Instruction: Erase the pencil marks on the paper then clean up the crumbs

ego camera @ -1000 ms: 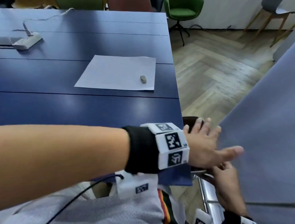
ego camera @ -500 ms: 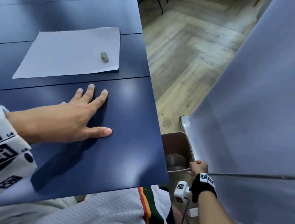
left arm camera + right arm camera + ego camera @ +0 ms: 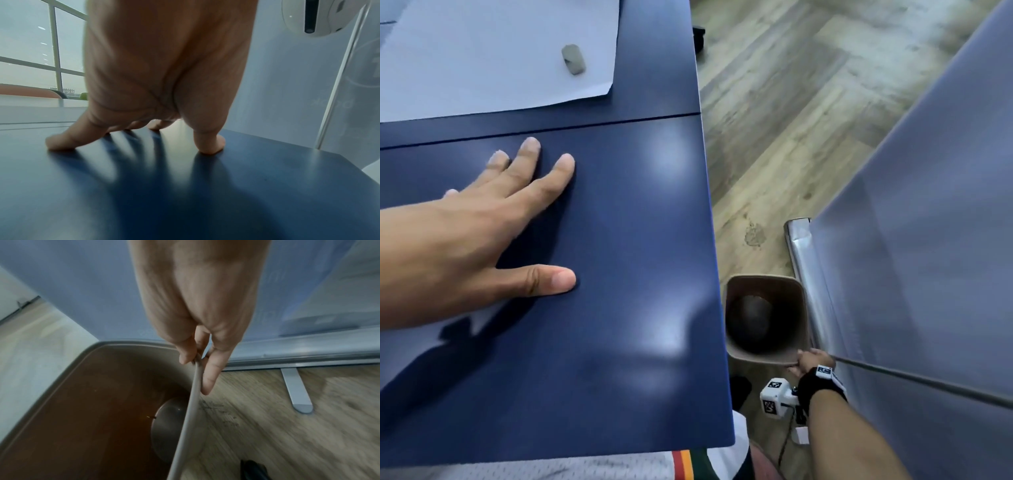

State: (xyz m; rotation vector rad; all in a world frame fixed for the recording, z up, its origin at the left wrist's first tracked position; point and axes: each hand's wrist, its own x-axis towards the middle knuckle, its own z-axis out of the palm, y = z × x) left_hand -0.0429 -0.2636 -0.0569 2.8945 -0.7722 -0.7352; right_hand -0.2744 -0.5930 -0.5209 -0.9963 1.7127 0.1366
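Observation:
A white sheet of paper (image 3: 493, 54) lies on the dark blue table (image 3: 619, 308), with a small grey eraser (image 3: 573, 59) on its right part. My left hand (image 3: 517, 219) lies flat on the table below the paper, fingers spread and straight (image 3: 131, 139). Down on the floor to the right of the table stands a brown waste bin (image 3: 763, 318). My right hand (image 3: 803, 361) pinches the bin's near rim (image 3: 195, 374), thumb inside and fingers outside. Pencil marks and crumbs cannot be made out on the paper.
A grey-blue banner (image 3: 928, 240) on a metal base (image 3: 799, 246) stands close to the right of the bin. The wooden floor (image 3: 774, 120) runs between table and banner. My shirt (image 3: 551, 469) shows below the table's near edge.
My left hand moved from beyond the table's right edge onto the tabletop and lies flat. My right hand dropped to the bin and took its rim. The view tilted down and right.

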